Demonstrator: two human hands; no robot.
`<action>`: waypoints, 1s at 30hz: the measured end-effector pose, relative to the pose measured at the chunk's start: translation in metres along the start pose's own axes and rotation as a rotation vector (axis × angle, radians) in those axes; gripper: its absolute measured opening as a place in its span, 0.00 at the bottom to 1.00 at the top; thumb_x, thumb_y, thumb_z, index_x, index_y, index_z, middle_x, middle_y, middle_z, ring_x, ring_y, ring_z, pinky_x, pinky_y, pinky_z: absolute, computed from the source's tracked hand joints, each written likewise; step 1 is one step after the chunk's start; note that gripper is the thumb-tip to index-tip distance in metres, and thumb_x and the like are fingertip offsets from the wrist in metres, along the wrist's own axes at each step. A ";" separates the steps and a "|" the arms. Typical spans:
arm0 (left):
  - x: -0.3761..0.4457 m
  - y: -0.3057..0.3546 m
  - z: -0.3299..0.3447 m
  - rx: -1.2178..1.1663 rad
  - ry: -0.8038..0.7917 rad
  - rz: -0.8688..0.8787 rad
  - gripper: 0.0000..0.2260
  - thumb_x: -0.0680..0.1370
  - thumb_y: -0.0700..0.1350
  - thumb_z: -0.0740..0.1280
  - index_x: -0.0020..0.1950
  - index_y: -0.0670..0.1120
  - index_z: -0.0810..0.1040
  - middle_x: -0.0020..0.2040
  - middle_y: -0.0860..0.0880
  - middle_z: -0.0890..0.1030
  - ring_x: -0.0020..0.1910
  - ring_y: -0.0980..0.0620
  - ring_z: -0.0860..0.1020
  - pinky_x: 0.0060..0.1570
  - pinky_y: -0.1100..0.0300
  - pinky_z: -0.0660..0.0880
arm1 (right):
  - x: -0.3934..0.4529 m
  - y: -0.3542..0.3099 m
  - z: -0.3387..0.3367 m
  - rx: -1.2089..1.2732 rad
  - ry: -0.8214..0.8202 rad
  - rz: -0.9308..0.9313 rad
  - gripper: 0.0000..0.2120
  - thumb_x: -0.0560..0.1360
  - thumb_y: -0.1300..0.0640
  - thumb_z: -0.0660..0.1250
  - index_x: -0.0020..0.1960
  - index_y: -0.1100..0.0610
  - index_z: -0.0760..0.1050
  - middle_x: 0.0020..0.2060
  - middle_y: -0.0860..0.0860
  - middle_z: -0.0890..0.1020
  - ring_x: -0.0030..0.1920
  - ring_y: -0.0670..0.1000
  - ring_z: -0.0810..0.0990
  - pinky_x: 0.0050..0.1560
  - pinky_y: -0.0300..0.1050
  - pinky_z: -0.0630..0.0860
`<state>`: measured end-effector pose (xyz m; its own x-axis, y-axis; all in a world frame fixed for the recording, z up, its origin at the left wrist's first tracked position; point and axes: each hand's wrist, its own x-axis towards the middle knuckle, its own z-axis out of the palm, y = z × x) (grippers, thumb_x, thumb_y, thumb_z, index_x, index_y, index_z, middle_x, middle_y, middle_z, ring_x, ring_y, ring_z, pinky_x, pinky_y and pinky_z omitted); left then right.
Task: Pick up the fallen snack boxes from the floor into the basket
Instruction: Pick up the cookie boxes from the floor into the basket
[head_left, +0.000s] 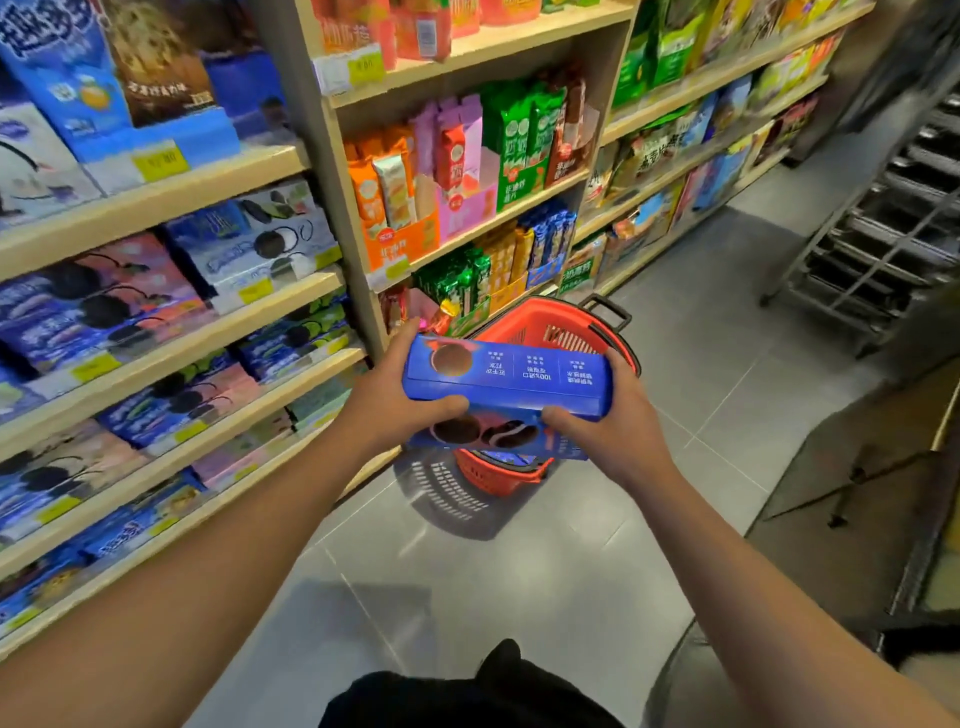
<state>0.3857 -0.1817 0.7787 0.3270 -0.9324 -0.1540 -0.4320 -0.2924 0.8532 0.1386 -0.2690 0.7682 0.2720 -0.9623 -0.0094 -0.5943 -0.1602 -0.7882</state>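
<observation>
Two blue snack boxes are held together above a red basket (550, 325) that stands on the grey floor. The upper blue box (514, 379) lies flat on the lower blue box (498, 434), which shows dark sandwich cookies on its face. My left hand (395, 395) grips the left end of the boxes, thumb curled over the front edge. My right hand (618, 421) grips the right end, thumb on the front. Most of the basket's inside is hidden behind the boxes; a bit of blue shows inside it near the front rim.
Wooden shelves (171, 332) packed with cookie boxes and snack bags run along the left and far side. A metal rack trolley (883, 234) stands at the right. A dark tripod (857, 478) and counter edge are at the right. Grey floor tiles (467, 571) lie between me and the basket.
</observation>
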 end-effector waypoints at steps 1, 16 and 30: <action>0.012 -0.001 0.001 0.001 -0.005 -0.007 0.50 0.64 0.60 0.76 0.77 0.63 0.49 0.66 0.59 0.68 0.64 0.50 0.73 0.58 0.55 0.72 | 0.011 -0.001 0.000 0.000 0.001 0.002 0.47 0.64 0.45 0.79 0.76 0.53 0.59 0.67 0.50 0.71 0.65 0.49 0.72 0.61 0.43 0.68; 0.324 -0.038 0.019 0.067 -0.420 0.072 0.56 0.56 0.65 0.76 0.78 0.54 0.52 0.71 0.54 0.70 0.67 0.57 0.70 0.66 0.59 0.67 | 0.208 0.034 0.074 0.056 0.168 0.377 0.48 0.56 0.36 0.75 0.71 0.52 0.63 0.63 0.50 0.76 0.61 0.51 0.77 0.61 0.55 0.76; 0.433 -0.143 0.107 0.070 -0.766 -0.157 0.59 0.54 0.52 0.83 0.77 0.54 0.50 0.63 0.57 0.77 0.60 0.58 0.76 0.60 0.50 0.76 | 0.245 0.124 0.174 0.266 0.287 0.720 0.39 0.60 0.56 0.81 0.65 0.40 0.66 0.57 0.40 0.78 0.56 0.38 0.79 0.57 0.42 0.78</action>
<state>0.4991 -0.5660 0.5372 -0.2716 -0.7582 -0.5928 -0.4889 -0.4219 0.7636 0.2631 -0.4862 0.5611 -0.3335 -0.8341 -0.4394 -0.3402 0.5411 -0.7690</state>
